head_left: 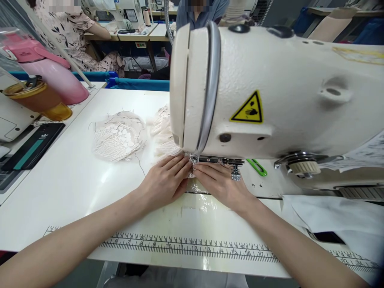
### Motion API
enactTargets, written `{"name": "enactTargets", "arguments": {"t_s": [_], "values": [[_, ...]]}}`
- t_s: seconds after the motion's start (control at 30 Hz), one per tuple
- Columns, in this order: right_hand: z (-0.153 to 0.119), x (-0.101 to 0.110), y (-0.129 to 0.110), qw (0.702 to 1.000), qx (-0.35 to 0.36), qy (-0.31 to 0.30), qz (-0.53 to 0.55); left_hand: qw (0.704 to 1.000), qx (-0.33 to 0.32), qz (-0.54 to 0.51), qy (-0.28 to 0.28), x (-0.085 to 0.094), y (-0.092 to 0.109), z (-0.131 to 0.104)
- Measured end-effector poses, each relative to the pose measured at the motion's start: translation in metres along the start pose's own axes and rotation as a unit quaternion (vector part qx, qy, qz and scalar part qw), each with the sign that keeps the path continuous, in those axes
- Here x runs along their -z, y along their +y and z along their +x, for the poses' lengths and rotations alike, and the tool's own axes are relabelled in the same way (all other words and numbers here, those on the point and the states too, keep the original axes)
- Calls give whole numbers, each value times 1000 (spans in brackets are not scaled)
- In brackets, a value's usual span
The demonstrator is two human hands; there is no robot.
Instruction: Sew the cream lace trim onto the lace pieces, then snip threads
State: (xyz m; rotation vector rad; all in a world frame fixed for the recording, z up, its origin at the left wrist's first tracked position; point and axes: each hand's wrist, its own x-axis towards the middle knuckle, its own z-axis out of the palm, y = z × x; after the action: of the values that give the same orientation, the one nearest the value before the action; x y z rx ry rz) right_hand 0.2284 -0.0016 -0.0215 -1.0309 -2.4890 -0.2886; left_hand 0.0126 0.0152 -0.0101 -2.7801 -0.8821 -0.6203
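Note:
A white sewing machine (pixel 270 92) reaches in from the right, its presser area low over the bed. My left hand (pixel 166 178) lies with fingers stretched out and close together on a small piece of white lace (pixel 192 173) beside the presser area. From the other side my right hand (pixel 220 182) lies flat, fingertips at the same lace. Part of its fingers is hidden beneath the metal guide (pixel 210 159). A gathered heap of lace (pixel 163 134) sits just behind my left hand, partly covered by the machine head. The needle itself is not visible.
Left of the hands lies another lace pile (pixel 118 136) with loose threads. A pink bottle (pixel 51 72), an amber cup (pixel 42 98) and a dark phone (pixel 34 146) are at far left. Green thread snips (pixel 257 167) and white cloth (pixel 339 220) lie right. Two people sit beyond.

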Motion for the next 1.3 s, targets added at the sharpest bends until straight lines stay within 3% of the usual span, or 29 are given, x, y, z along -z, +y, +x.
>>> {"name": "enactTargets", "arguments": {"t_s": [0.1, 0.3, 0.53, 0.77, 0.87, 1.0, 1.3], "values": [[2, 4, -1, 999, 18, 7, -37, 1000, 8, -10, -3, -1, 2, 0], [1, 8, -2, 994, -21, 25, -102, 1000, 17, 3, -11, -2, 3, 1], [-8, -5, 6, 995, -88, 43, 34, 1000, 11, 21, -10, -1, 3, 2], [3, 7, 1, 994, -98, 48, 14, 999, -36, 5, 19, -2, 4, 1], [7, 11, 1, 997, -50, 37, -34, 999, -37, -22, 1, -1, 1, -1], [5, 6, 4, 1000, 20, 4, -16, 999, -18, -38, -4, 2, -3, -3], [3, 0, -6, 1000, 7, -2, 3, 999, -6, -49, 1, 2, -9, -2]]}}
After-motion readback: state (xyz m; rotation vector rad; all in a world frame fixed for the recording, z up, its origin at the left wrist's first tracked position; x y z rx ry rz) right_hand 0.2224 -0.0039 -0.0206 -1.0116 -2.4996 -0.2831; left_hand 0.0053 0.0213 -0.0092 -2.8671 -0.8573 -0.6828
